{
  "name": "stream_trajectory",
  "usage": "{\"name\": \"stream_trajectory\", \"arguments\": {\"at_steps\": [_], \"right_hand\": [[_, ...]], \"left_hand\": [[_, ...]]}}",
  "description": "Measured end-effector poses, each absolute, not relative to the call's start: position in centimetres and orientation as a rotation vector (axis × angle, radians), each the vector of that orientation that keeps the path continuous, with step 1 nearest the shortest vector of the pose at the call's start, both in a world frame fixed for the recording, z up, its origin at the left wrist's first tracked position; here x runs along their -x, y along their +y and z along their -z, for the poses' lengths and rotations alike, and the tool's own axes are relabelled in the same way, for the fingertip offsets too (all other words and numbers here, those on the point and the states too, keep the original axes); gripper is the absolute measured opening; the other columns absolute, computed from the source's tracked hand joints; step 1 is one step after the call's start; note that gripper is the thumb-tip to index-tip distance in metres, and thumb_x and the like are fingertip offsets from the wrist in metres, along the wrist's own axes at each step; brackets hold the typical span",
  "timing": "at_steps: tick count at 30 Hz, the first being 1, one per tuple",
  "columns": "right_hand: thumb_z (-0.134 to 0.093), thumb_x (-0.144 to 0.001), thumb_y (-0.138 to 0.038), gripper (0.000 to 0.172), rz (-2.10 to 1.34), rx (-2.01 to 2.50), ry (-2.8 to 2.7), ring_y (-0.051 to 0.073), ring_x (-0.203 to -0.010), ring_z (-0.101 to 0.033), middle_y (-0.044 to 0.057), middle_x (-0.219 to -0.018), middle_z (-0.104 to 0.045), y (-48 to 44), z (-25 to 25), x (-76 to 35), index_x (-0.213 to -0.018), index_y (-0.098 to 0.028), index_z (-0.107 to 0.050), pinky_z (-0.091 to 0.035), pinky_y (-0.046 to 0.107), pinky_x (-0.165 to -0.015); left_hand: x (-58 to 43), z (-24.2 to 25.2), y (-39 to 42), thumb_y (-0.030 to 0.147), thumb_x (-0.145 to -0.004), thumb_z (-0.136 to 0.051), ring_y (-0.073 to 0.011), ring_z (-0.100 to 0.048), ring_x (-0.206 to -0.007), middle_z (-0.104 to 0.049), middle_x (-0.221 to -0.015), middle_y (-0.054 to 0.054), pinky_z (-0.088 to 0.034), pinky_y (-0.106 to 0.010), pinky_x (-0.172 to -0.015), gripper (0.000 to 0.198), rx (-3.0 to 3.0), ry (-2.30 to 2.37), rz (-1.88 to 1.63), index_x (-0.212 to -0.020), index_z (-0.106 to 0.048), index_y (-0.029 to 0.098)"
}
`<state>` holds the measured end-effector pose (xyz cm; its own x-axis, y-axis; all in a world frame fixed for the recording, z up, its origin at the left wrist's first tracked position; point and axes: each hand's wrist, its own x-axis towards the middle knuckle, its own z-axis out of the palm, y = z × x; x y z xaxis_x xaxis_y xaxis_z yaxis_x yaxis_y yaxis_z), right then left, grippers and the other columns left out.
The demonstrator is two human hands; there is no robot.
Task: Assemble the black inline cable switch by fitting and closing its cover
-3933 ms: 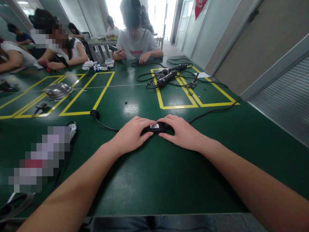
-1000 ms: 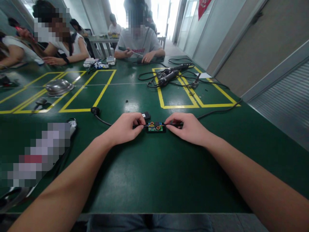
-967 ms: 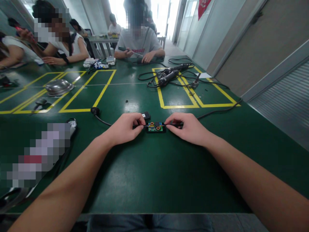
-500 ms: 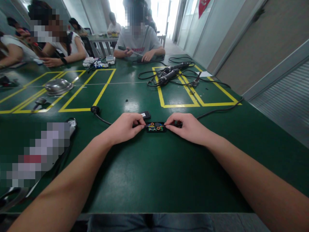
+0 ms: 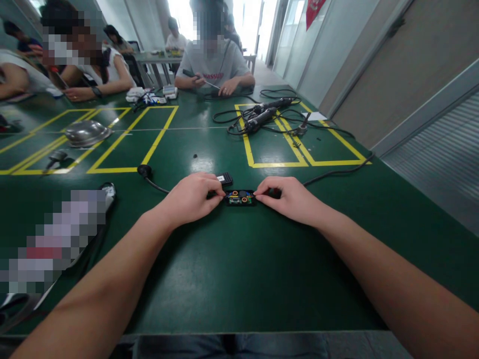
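On the green table before me lies a small open black case with a circuit board (image 5: 240,198) showing, its parts including orange-ringed coils. My left hand (image 5: 196,200) is closed in a pinch at the case's left end, on the black cable (image 5: 159,188) that runs left to a round plug (image 5: 144,171). At the opposite end my right hand (image 5: 288,199) pinches the other black cable (image 5: 333,172), which trails off to the right. The exact grip is partly hidden by the fingers. Just behind the case rests a ribbed black cover (image 5: 226,178) with a white label.
Electric screwdrivers (image 5: 262,118) with tangled cords lie within yellow tape marks on the right. A metal bowl (image 5: 87,133) and a pixelated, pale long object (image 5: 60,239) are at left. Across the table a person (image 5: 215,65) holds a tool; others sit at left.
Both hands keep their pinches at the case's ends, with barely any motion. The whole view has shifted slightly.
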<state>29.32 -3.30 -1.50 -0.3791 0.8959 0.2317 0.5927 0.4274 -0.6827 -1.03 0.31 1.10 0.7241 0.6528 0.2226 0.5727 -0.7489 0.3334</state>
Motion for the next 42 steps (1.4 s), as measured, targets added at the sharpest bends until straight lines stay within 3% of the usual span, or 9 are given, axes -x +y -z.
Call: {"name": "stream_trajectory", "arguments": {"at_steps": [5, 7, 10, 16, 18, 21, 25, 31, 42], "right_hand": [[-0.073, -0.095, -0.027, 0.009, -0.64, 1.224, -2.091, 0.023, -0.082, -0.075, 0.005, -0.093, -0.084, -3.5, 1.8, -28.9, -0.091, -0.024, -0.081, -0.061, 0.039, -0.08], [-0.07, -0.095, -0.026, 0.009, -0.595, 1.217, -2.103, 0.023, -0.082, -0.074, 0.006, -0.093, -0.082, -3.7, 1.8, -28.7, -0.092, -0.024, -0.078, -0.061, 0.039, -0.082], [-0.068, -0.094, -0.023, 0.009, -0.549, 1.204, -2.141, 0.024, -0.087, -0.073, 0.007, -0.097, -0.08, -4.0, 1.7, -28.4, -0.1, -0.024, -0.075, -0.061, 0.04, -0.084], [-0.079, -0.091, -0.031, 0.073, -0.584, 1.252, -2.156, 0.028, -0.095, -0.073, 0.006, -0.109, -0.077, -4.6, 1.8, -28.2, -0.159, -0.027, -0.054, -0.062, 0.046, -0.094], [-0.086, -0.09, -0.038, 0.09, -0.575, 1.272, -2.168, 0.03, -0.098, -0.074, 0.008, -0.116, -0.077, -4.6, 2.0, -28.1, -0.169, -0.028, -0.045, -0.062, 0.049, -0.097], [-0.091, -0.088, -0.045, 0.098, -0.541, 1.298, -2.187, 0.033, -0.103, -0.075, 0.011, -0.128, -0.077, -4.5, 2.3, -28.0, -0.172, -0.028, -0.044, -0.062, 0.054, -0.101], [-0.092, -0.089, -0.047, 0.087, -0.523, 1.283, -2.189, 0.035, -0.111, -0.076, 0.014, -0.133, -0.077, -4.4, 2.3, -27.9, -0.165, -0.026, -0.056, -0.062, 0.056, -0.106], [-0.078, -0.103, -0.041, 0.03, -0.527, 1.236, -2.215, 0.032, -0.111, -0.077, 0.012, -0.123, -0.079, -4.2, 2.0, -27.8, -0.128, -0.024, -0.078, -0.062, 0.049, -0.103], [-0.082, -0.102, -0.038, 0.026, -0.539, 1.219, -2.185, 0.029, -0.107, -0.077, 0.009, -0.119, -0.081, -4.0, 2.1, -27.9, -0.125, -0.025, -0.081, -0.062, 0.046, -0.101]], "left_hand": [[0.3, -0.3, -0.3, 0.023, -0.098, -0.071, -0.0317, -0.073, -0.121, -0.081, -0.128, -0.011, -0.059, -0.054, -0.115, 0.016, -2.617, 1.137, -0.719, -0.091, -0.085, 0.022], [0.1, 0.2, -0.1, 0.023, -0.098, -0.071, -0.0346, -0.072, -0.13, -0.08, -0.137, -0.013, -0.056, -0.058, -0.122, 0.017, -2.524, 1.286, -0.795, -0.106, -0.087, 0.021], [0.1, 0.7, 0.5, 0.021, -0.097, -0.076, -0.0353, -0.074, -0.134, -0.082, -0.142, -0.013, -0.056, -0.057, -0.125, 0.039, -2.344, 1.492, -0.742, -0.135, -0.083, 0.021], [0.3, -0.1, 0.2, 0.028, -0.103, -0.074, -0.0332, -0.078, -0.127, -0.086, -0.135, -0.011, -0.061, -0.053, -0.118, 0.036, -2.335, 1.371, -0.765, -0.138, -0.081, 0.022], [0.1, -0.6, -0.5, 0.032, -0.105, -0.072, -0.0318, -0.078, -0.125, -0.085, -0.135, -0.011, -0.061, -0.052, -0.116, 0.037, -2.402, 1.212, -0.817, -0.14, -0.08, 0.021], [-0.3, -0.7, -1.3, 0.032, -0.106, -0.073, -0.0309, -0.077, -0.125, -0.086, -0.134, -0.01, -0.06, -0.052, -0.118, 0.033, -2.501, 1.028, -0.755, -0.137, -0.081, 0.022], [-0.5, -0.3, -1.4, 0.028, -0.106, -0.074, -0.0305, -0.077, -0.126, -0.086, -0.135, -0.012, -0.059, -0.052, -0.118, 0.032, -2.56, 0.949, -0.61, -0.136, -0.082, 0.021], [-0.5, -0.2, -1.2, 0.026, -0.106, -0.077, -0.0297, -0.077, -0.126, -0.086, -0.133, -0.01, -0.059, -0.05, -0.119, 0.032, -2.607, 0.946, -0.605, -0.137, -0.081, 0.022], [-0.9, 0.3, -1.3, 0.026, -0.108, -0.075, -0.0304, -0.076, -0.127, -0.085, -0.135, -0.011, -0.058, -0.051, -0.118, 0.031, -2.596, 0.928, -0.599, -0.138, -0.08, 0.021]]}}
